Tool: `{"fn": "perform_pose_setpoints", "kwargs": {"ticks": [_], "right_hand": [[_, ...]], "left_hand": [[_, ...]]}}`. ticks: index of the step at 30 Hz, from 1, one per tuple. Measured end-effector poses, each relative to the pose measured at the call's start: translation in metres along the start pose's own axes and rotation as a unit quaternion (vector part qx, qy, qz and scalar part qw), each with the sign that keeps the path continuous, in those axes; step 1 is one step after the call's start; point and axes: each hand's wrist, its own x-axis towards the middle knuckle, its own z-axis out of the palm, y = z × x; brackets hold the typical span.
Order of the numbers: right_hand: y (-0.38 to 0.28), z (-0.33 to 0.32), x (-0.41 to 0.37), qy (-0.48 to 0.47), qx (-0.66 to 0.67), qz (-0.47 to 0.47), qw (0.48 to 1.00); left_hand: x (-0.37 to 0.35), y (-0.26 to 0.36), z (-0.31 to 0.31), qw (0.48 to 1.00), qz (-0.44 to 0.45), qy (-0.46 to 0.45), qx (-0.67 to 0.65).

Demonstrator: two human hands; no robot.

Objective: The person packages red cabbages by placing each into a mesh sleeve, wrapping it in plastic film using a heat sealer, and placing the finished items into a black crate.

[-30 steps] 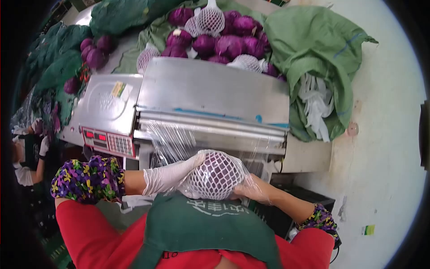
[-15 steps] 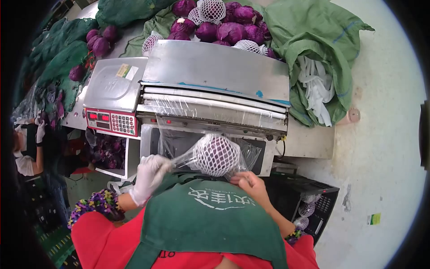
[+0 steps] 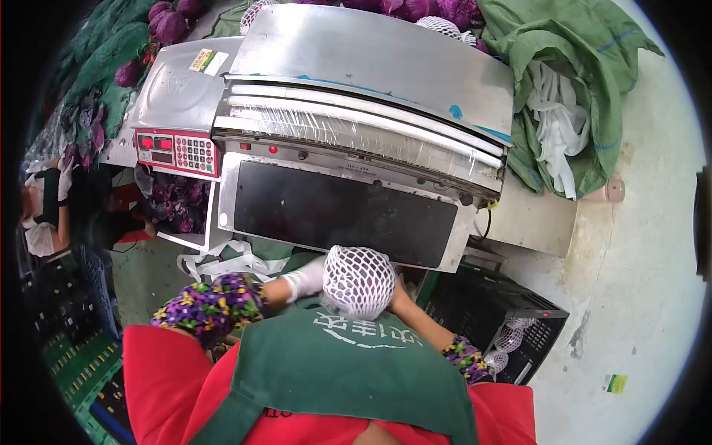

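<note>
A red cabbage (image 3: 360,282) in a white foam net, with clear film around it, is held close against the front of the green apron. My left hand (image 3: 310,277), in a white glove, presses on its left side, fingers hidden behind the cabbage and slightly blurred. On the other side, my bare right hand (image 3: 399,297) grips it, mostly covered by the cabbage. Just beyond is the film wrapping machine (image 3: 371,59) with its dark heating plate (image 3: 337,211) bare and a torn film edge along its rollers (image 3: 356,119).
A scale (image 3: 174,111) with red digits stands left of the machine, above a bin of purple leaves (image 3: 178,204). A black crate (image 3: 519,311) with netted produce sits at lower right. Green sacks (image 3: 564,44) and more cabbages (image 3: 437,9) lie behind. Another person's gloved hand (image 3: 65,182) is at far left.
The film between the machine and the cabbage has parted. The cabbage has come down nearer the apron, my left hand has moved right onto it, and the view has shifted.
</note>
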Motion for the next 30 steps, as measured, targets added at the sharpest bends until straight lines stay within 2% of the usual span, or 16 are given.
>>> {"fn": "perform_pose_setpoints", "kwargs": {"ticks": [1,2,4,5,6,9,11,13,17,18,19,22,23,24,28,30], "right_hand": [[0.039,0.001,0.009,-0.022,0.088,-0.006,0.996],[0.016,-0.002,0.005,-0.016,0.0,0.0,1.0],[0.005,-0.002,-0.004,0.049,0.016,0.02,0.998],[-0.05,-0.007,-0.009,0.033,-0.197,0.011,0.98],[-0.082,-0.01,-0.009,0.089,-0.217,-0.078,0.969],[-0.153,-0.019,-0.002,0.106,-0.273,-0.343,0.893],[-0.181,-0.007,0.008,-0.192,0.066,-0.319,0.926],[-0.191,0.01,0.004,-0.473,0.315,-0.131,0.812],[-0.178,0.026,0.003,-0.35,0.498,0.03,0.793],[-0.148,0.041,0.016,-0.234,0.438,0.01,0.868],[-0.116,0.055,0.026,-0.103,0.375,0.002,0.921],[-0.139,0.035,-0.023,0.033,0.338,0.048,0.939],[-0.126,0.038,-0.033,0.059,0.227,-0.051,0.971],[-0.117,0.033,-0.044,0.092,0.19,-0.098,0.973],[-0.079,-0.022,-0.117,0.082,0.468,-0.168,0.864],[-0.059,-0.053,-0.167,0.243,0.47,-0.238,0.814]], "left_hand": [[0.008,-0.005,0.005,0.989,0.115,-0.046,0.075],[0.015,-0.002,0.008,0.999,0.018,-0.016,-0.041],[0.009,-0.027,0.015,0.991,0.13,-0.009,0.008],[-0.01,0.008,0.019,0.984,0.158,0.003,0.085],[-0.001,0.017,0.021,0.965,0.004,-0.1,-0.24],[-0.003,-0.001,0.027,0.933,-0.066,-0.163,-0.315],[-0.009,-0.012,0.012,0.947,-0.023,-0.16,-0.277],[-0.007,-0.013,-0.008,0.959,0.019,-0.167,-0.23],[-0.043,0.167,-0.021,0.967,0.038,-0.04,-0.248],[-0.078,0.197,-0.029,0.956,0.214,-0.003,0.201],[-0.086,0.193,-0.026,0.939,0.295,-0.145,0.097],[-0.066,0.163,-0.036,0.977,0.028,-0.123,-0.172],[-0.057,0.165,-0.032,0.963,-0.091,-0.091,-0.235],[-0.04,0.164,-0.024,0.962,-0.057,-0.186,-0.192],[-0.03,0.193,0.055,0.933,0.073,-0.333,-0.116],[-0.027,0.221,0.074,0.925,0.054,-0.372,-0.056]]}}
